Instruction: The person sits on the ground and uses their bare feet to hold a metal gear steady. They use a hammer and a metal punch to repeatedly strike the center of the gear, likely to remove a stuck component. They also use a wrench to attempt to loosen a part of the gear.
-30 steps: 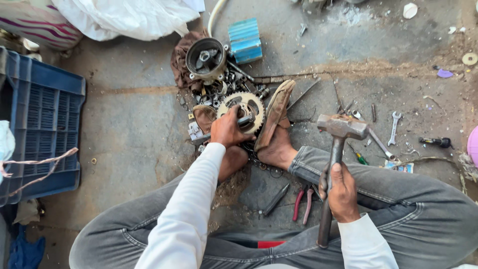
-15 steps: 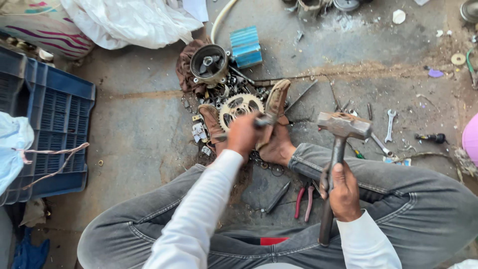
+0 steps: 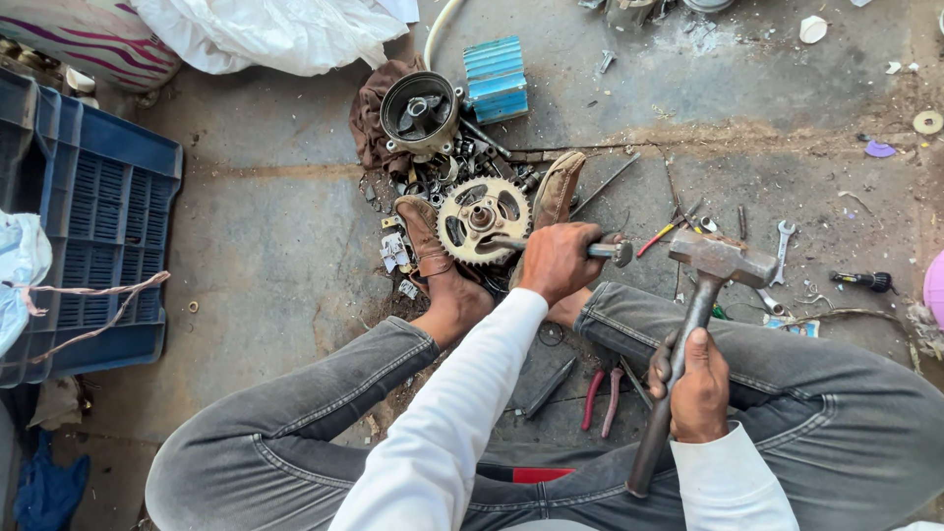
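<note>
Since the earlier frames your left hand (image 3: pixel 557 261) has slid back from on top of the sprocket (image 3: pixel 483 220) to just beside its right edge, and it is now closed around a metal rod (image 3: pixel 600 250), a punch or chisel by the look of it, whose tip points into the sprocket's hub while its blunt end pokes out past your knuckles. Your right hand (image 3: pixel 698 385) has hardly shifted: it is wrapped tightly around the handle of a hammer (image 3: pixel 710 265), gripping low on the shaft, with the head raised just right of the rod's free end. Judging from that, the rod is set and lined up for a blow. The sprocket lies flat on the concrete floor (image 3: pixel 265 246), pinned between your two sandalled feet, one either side. You can count one sprocket, one rod, one hammer. Just beyond the sprocket sit one round metal housing (image 3: pixel 421 113) and one blue ribbed block (image 3: pixel 496 77). One spanner (image 3: pixel 783 248) lies to the right of the hammer head, one pair of red-handled pliers (image 3: pixel 600 395) lies between your legs, and one blue plastic crate (image 3: pixel 88 246) stands well apart on your left.
</note>
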